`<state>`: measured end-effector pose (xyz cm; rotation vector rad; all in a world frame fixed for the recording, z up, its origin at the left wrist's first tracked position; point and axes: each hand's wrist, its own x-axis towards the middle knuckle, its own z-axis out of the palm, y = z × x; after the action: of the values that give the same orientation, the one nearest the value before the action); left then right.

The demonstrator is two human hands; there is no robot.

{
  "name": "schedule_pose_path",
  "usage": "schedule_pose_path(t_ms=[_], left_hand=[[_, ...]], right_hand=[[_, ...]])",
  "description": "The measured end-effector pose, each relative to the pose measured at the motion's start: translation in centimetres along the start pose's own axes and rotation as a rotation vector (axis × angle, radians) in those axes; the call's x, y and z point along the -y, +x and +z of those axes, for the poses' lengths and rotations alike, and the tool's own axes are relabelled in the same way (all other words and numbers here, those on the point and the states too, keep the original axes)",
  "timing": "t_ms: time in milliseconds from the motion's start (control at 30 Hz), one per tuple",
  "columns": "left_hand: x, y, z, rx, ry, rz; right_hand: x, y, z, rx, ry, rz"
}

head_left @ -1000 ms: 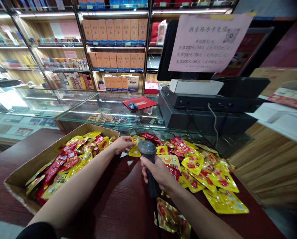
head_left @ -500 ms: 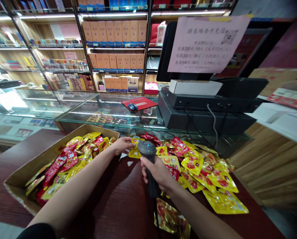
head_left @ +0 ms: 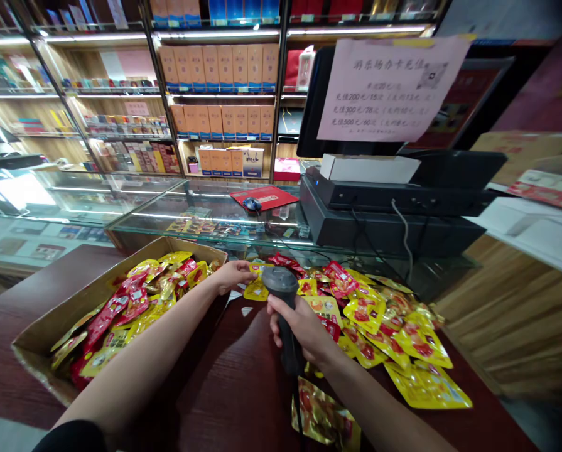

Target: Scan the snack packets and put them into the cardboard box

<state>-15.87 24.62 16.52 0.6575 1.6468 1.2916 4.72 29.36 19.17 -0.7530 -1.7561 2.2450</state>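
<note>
My right hand [head_left: 292,323] is wrapped round the grip of a black barcode scanner [head_left: 281,282], whose head points away from me. Just left of it, my left hand [head_left: 236,276] pinches the edge of a yellow snack packet [head_left: 256,289]; the scanner head covers part of this packet. Under my left forearm and beyond it stands an open cardboard box [head_left: 36,351] filled with red and yellow snack packets [head_left: 130,301]. To the right of the scanner spreads a loose pile of similar packets [head_left: 365,314], and a gold packet [head_left: 325,414] lies closer to me.
Behind the packets is a glass display counter [head_left: 205,213] with a red mouse pad [head_left: 281,196] and a computer mouse [head_left: 252,203]. A monitor with a paper sign [head_left: 389,88] stands above a black cash drawer [head_left: 384,223]. Shelves of boxed goods [head_left: 224,68] line the back.
Both hands, the scanner and the pinched packet keep nearly the same places. The whole view has shifted very slightly.
</note>
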Motion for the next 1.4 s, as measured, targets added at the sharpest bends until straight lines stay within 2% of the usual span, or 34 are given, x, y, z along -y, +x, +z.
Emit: schedule_pose_path(t_ms=[167, 333, 467, 700, 800, 900, 1000, 1200, 1300, 1400], left_hand=[[-0.9, 0.0, -0.1, -0.007, -0.043, 0.04], [-3.6, -1.6, -1.7, -0.054, -0.102, 0.091], [-6.0, -4.3, -5.0, -0.141, -0.036, 0.155], [-8.7, -10.9, -13.1, -0.43, 0.191, 0.305], [-9.1, -12.1, -14.5, -0.482, 0.26, 0.368], [-9.0, -11.6, -13.3, -0.437, 0.273, 0.378], [-8.3, -9.2, -9.8, -0.336, 0.263, 0.356], [-5.0, -1.0, -0.9, -0.155, 0.289, 0.231], [-2.7, 3.2, 2.5, -0.159, 0.26, 0.101], [-0.9, 6.7, 4.7, -0.217, 0.102, -0.04]], right_hand=[[0.3, -0.3, -0.3, 0.014, 0.038, -0.025], [0.8, -0.3, 0.0, 0.077, 0.051, -0.038], [1.1, 0.1, 1.4, 0.113, 0.059, -0.051], [1.6, 0.4, 4.1, 0.204, 0.058, -0.06], [1.5, 0.3, 4.3, 0.209, 0.062, -0.073], [1.4, 0.1, 3.8, 0.186, 0.066, -0.076], [1.5, -0.4, 2.6, 0.14, 0.059, -0.067], [1.5, -1.4, -1.7, 0.017, 0.066, -0.064], [1.3, -1.6, -4.2, -0.043, 0.115, -0.071], [1.2, -1.6, -6.1, -0.106, 0.152, -0.072]])
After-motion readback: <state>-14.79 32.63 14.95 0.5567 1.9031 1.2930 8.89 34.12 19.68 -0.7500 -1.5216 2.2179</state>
